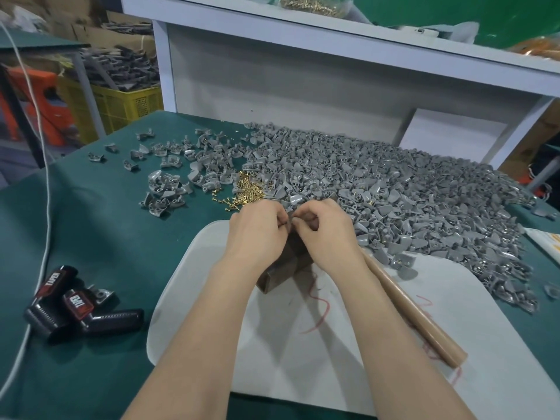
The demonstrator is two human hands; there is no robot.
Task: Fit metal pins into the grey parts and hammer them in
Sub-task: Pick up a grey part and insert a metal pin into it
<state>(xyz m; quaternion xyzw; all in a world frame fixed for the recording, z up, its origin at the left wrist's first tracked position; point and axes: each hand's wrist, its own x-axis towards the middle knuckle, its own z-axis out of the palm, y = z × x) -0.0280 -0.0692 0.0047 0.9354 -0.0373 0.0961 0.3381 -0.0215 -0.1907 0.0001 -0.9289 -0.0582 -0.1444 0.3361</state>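
My left hand (257, 230) and my right hand (325, 230) meet over a brown block (280, 275) on the white mat (272, 344). Both have curled fingers pinching a small grey part (290, 220) between them; most of it is hidden by the fingers, and I cannot make out a pin in them. A small heap of brass pins (247, 189) lies just beyond my left hand. A big pile of grey parts (394, 189) covers the table to the right and behind. The hammer's wooden handle (415, 313) lies on the mat right of my right forearm; its head is hidden.
Scattered grey parts (169, 177) lie on the green table (106, 231) to the left. Two black devices with red labels (75, 307) and a white cable (45, 237) sit at the near left. A white shelf (303, 71) rises behind; a yellow crate (121, 107) stands beyond the table.
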